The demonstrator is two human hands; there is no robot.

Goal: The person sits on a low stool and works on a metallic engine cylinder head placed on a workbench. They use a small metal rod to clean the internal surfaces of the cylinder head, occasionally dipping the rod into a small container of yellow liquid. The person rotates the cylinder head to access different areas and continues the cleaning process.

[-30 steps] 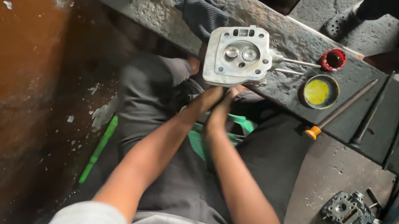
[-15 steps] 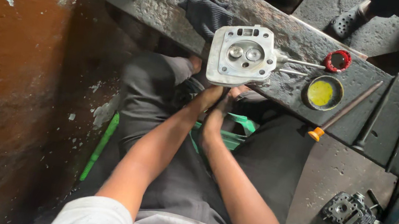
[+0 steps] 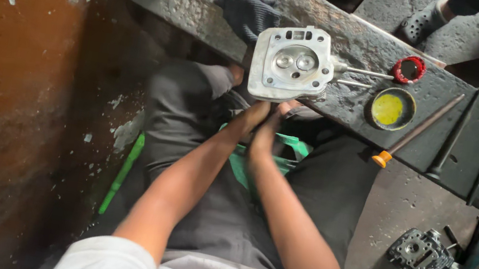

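A grey metal cylinder head (image 3: 290, 63) is seen lying flat on a dark, grimy workbench (image 3: 357, 41), its machined face with two round valve seats turned up; it sits at the near edge of the bench, directly above the person's lap. The left hand (image 3: 254, 112) and the right hand (image 3: 274, 116) are brought together just under that near edge, fingertips reaching up to the lower rim of the cylinder head; whether the fingers are curled or spread cannot be told, since they are partly hidden beneath the casting and each other, and no grip can be confirmed. A black glove (image 3: 248, 12) is laid on the bench just behind the casting; two thin metal valve stems (image 3: 361, 72) are set beside its right side, pointing toward a red ring-shaped cap (image 3: 409, 69); a round tin of yellow paste (image 3: 391, 108) is placed just below that cap. A long screwdriver with an orange handle (image 3: 418, 129) is rested diagonally, its handle overhanging the bench edge; another engine casting (image 3: 416, 252) is seen on the floor.
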